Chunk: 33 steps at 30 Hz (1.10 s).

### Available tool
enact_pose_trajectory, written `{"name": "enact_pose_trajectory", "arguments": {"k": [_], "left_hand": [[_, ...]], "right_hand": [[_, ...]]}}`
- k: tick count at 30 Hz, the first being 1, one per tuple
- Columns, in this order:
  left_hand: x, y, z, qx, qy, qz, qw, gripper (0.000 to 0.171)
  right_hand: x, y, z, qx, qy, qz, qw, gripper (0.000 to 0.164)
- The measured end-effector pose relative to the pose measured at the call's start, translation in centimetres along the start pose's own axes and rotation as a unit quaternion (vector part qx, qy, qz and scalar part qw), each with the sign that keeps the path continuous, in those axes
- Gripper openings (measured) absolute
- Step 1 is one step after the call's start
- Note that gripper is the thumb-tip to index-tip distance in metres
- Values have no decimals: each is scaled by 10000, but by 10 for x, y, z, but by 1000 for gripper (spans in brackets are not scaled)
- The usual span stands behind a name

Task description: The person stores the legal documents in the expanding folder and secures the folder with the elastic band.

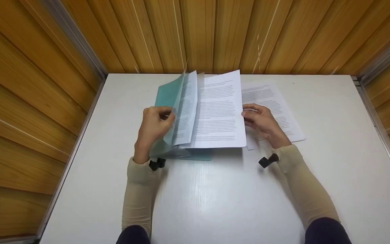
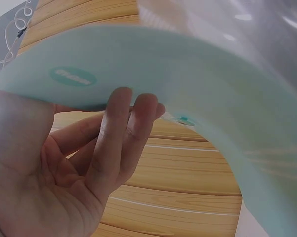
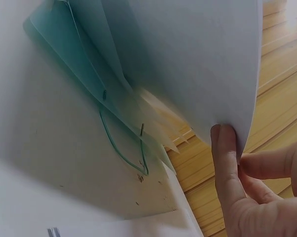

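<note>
A teal folder (image 1: 169, 91) with clear plastic sleeves stands open on the table. My left hand (image 1: 156, 123) pinches the edge of its translucent cover; in the left wrist view that pale cover (image 2: 188, 69) bows over the fingers of the hand (image 2: 84, 158). My right hand (image 1: 262, 122) grips the right edge of a printed paper sheet or stack (image 1: 217, 112), thumb on the front. From behind, the right wrist view shows the paper (image 3: 188, 64) curving above the fingers of the hand (image 3: 257, 192). Another printed page (image 1: 184, 115) leans inside the folder, to the left.
More printed paper (image 1: 291, 123) lies on the white table (image 1: 195, 203) beneath and beyond my right hand. A thin teal loop (image 3: 113, 145) hangs by the folder in the right wrist view. Wood-panelled walls (image 1: 198, 34) border the table's back and sides.
</note>
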<state>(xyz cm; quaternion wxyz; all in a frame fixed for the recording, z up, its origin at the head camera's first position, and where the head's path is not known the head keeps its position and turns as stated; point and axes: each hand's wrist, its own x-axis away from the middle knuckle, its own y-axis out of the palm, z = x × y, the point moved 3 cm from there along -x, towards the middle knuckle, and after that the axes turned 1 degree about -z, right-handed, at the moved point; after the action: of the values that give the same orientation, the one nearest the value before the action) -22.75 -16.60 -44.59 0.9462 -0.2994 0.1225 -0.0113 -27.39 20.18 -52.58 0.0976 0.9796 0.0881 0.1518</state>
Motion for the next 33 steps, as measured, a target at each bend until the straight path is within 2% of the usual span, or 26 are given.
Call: {"name": "enact_pose_trajectory", "arguments": {"k": [10, 20, 27, 33], "left_hand": [[-1, 0, -1, -18, -28, -25, 10000, 26], [0, -1, -3, -36, 127, 7, 9999, 26], [1, 0, -2, -38, 62, 41, 10000, 26], [1, 1, -2, -60, 33, 40, 10000, 26]], "right_hand": [[-4, 11, 6, -66, 65, 14, 10000, 40], [-8, 26, 5, 447, 86, 122, 9989, 41], [-12, 39, 4, 944, 1, 137, 9954, 38], [-15, 47, 4, 1133, -89, 109, 9935, 35]]}}
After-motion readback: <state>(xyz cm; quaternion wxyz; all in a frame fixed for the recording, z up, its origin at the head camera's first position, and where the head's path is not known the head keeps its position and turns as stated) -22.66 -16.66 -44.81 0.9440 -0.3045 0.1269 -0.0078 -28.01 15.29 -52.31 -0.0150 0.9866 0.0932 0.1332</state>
